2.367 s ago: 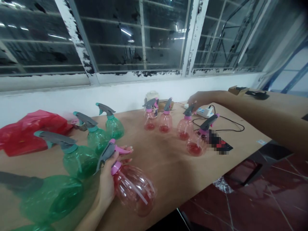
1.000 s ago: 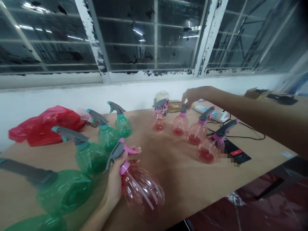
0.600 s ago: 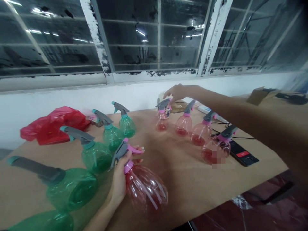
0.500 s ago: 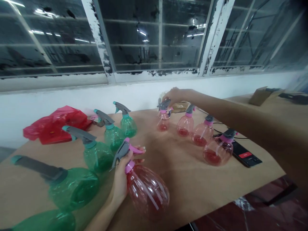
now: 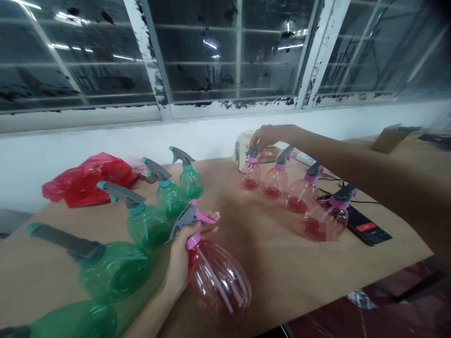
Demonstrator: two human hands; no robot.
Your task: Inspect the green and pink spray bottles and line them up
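Observation:
My left hand [image 5: 183, 253] is wrapped round the neck of a pink spray bottle [image 5: 221, 281] with a grey and pink trigger head. That bottle leans toward the lower right, and a little reddish liquid shows low inside. At the far end of a row of pink spray bottles [image 5: 303, 192], my right hand [image 5: 265, 136] has its fingers closed on the grey head of the farthest pink bottle [image 5: 251, 176]. This one stands upright beside its neighbour. On the left runs a row of green spray bottles [image 5: 148, 227] with grey and teal heads.
A red plastic bag [image 5: 91, 180] lies at the back left. Behind my right hand stands a pale cylindrical container [image 5: 244, 150]. A phone [image 5: 369, 227] and black cables lie right of the pink row. An open cardboard box [image 5: 387, 138] sits farther right on the brown table [image 5: 282, 281].
My right hand has moved the farthest pink bottle slightly to the right, closer to its neighbour. My left hand keeps its hold on the near pink bottle. The view has shifted slightly.

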